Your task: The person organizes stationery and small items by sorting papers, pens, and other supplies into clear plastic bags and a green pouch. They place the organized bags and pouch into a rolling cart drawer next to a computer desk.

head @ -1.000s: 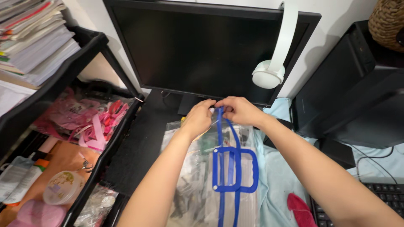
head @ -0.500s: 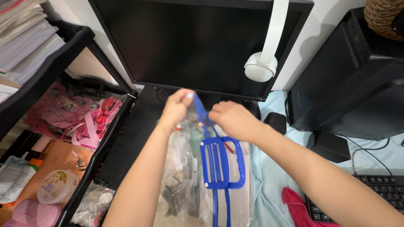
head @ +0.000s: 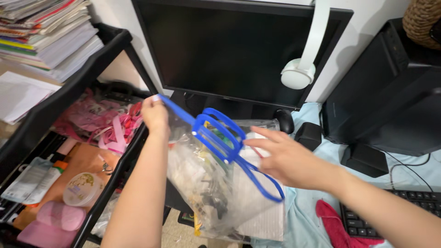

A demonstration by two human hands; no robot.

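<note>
Left hand [head: 155, 115] pinches the clear bag [head: 216, 183] at ten o'clock; right hand [head: 287, 158] open, so contents may spill.

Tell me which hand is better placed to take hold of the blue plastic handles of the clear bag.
Probably the right hand: its open fingertips are right beside the blue plastic handles of the clear plastic bag. The left hand is busy pinching the bag's top corner.

clear bag [head: 216, 183] with blue handles [head: 220, 135], white headphones [head: 305, 55], pink cloth [head: 333, 222]
</note>
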